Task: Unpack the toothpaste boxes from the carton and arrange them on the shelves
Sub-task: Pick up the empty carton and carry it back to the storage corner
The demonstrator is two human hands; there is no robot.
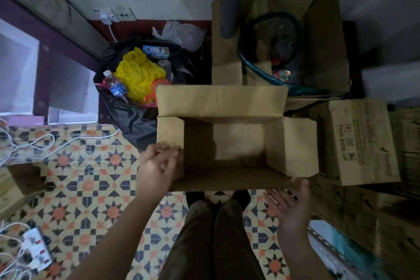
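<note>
Cardboard carton [227, 102] gripped by left hand [159, 166], right hand [288, 202] spread, bin bag [136, 118] beside

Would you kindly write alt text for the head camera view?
Seen from above, an open, empty brown cardboard carton sits on patterned floor tiles; the left hand grips its left wall and the open right hand is near its right corner. A full black rubbish bag lies behind.

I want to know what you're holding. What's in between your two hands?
The open, empty-looking carton lies between them in the head view: the left hand grips its left wall, the right hand is open by its near right corner.
</note>
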